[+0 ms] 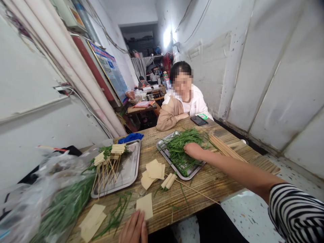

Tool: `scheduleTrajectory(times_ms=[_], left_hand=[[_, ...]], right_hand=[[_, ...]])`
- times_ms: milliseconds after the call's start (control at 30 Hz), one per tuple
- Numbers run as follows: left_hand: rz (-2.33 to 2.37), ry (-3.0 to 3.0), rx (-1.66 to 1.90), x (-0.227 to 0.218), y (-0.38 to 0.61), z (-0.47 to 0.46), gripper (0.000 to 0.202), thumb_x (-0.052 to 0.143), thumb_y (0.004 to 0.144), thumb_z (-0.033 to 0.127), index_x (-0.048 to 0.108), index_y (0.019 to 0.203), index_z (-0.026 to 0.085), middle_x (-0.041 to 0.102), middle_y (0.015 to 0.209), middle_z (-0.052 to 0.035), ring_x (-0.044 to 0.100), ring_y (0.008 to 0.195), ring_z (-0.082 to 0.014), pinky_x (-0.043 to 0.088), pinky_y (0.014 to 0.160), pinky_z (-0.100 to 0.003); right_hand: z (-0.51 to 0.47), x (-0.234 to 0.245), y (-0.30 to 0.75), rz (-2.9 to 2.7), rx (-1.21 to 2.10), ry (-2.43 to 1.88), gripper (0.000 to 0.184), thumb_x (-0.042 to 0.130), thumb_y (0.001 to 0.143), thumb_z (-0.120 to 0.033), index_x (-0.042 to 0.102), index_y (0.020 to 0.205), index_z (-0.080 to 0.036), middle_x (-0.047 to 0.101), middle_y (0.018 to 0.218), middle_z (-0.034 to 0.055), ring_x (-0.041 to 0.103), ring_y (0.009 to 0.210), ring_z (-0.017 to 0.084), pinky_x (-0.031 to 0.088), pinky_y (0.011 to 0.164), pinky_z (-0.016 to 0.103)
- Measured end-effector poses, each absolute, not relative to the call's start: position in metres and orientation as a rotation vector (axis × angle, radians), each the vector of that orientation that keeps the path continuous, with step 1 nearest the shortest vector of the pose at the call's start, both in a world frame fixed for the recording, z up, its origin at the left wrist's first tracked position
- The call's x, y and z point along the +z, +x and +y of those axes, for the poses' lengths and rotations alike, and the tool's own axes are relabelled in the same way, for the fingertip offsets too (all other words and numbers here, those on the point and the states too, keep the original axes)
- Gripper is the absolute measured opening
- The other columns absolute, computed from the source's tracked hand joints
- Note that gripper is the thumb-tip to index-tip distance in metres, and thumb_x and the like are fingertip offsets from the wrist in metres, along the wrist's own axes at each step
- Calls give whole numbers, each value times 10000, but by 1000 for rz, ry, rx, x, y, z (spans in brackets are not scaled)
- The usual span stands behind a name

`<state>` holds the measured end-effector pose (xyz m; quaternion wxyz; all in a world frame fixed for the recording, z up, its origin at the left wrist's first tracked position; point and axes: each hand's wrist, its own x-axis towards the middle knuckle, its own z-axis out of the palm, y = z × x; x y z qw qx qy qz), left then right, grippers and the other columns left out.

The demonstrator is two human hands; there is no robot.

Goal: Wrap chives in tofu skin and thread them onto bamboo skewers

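Left hand: our left hand [134,227] lies flat, fingers straight and close together, their tips on the near edge of a single pale sheet [145,204], we judge to keep it from sliding.
Right hand: our right hand [193,151] reaches across into the cut greens [181,143]; its fingertips are buried, so we cannot tell whether they have closed on any strands.
Greens tray: the right-hand tray [196,169] keeps the heap together, probably set there to suit our right arm.
Sheet stack: more sheets [155,169] lie fanned between the two trays, perhaps so that single ones lift easily.
Near rolls: two filled rolls [169,181] rest on the counter [210,185] beside the greens tray; a stick runs out from them, though we cannot tell whether it pierces both.
Left tray: skewered rolls [118,148] sit at the far side of this tray [130,170], sticks pointing towards us, likely for easy gripping.
Skewers: a loose bundle [226,148] lies right of the greens, seemingly handy for our right hand.
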<state>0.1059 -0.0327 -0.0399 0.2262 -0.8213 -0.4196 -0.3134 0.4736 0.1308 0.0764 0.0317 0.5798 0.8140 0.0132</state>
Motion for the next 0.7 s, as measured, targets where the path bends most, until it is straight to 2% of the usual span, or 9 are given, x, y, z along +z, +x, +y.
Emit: scheduleTrajectory(times_ms=[133,367,467,567,700], left_hand=[[-1265,-2255,-912,-38,112,-37,419,522,825,181,536,1242,219,667,1101,-94,629,1010,-226,504,836,-347],[-1290,-2257,-940,-38,116,-38,450,516,825,166,511,1271,223,658,1121,-102,620,1032,-229,487,872,-364],[-1289,-2274,-909,-43,112,-37,462,512,831,194,492,1292,227,655,1132,-100,616,1040,-232,484,867,-361],[-1296,-2298,-850,-42,105,-40,479,495,844,247,461,1321,242,657,1140,-85,610,1050,-233,471,865,-362],[-1366,-2249,-788,-10,111,-38,464,482,855,295,470,1314,231,641,1186,-87,561,1122,-264,412,890,-403]], right_hand=[[124,69,476,2553,49,1720,304,473,862,-172,575,1147,-140,692,895,121,648,864,221,440,704,255],[127,63,475,2550,91,1616,207,477,829,-143,680,865,-124,671,926,135,638,864,217,441,692,246],[123,70,475,2550,126,1595,206,479,813,-123,682,845,-122,672,927,137,631,888,220,443,692,247],[122,85,476,2541,178,1622,243,448,831,-121,674,918,-117,679,930,147,636,889,230,447,684,257],[124,106,477,2524,209,1627,252,447,837,-128,676,944,-125,695,898,151,653,862,243,456,669,265]])
